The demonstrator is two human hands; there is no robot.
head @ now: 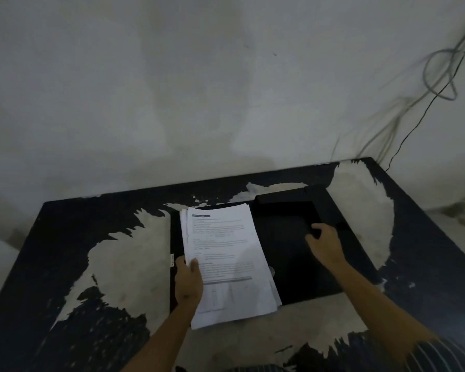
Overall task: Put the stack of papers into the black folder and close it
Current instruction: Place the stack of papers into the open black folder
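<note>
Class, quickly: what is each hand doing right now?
Left hand: holds the papers by their edge.
Right hand: grips a flap of the folder.

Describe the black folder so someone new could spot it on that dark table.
Start at the worn black table with pale peeled patches. Near its middle lies the black folder, opened flat, with the stack of papers over its left half. Unlike the mottled tabletop, it is evenly matte black with straight edges, and the right hand grips it.
</note>
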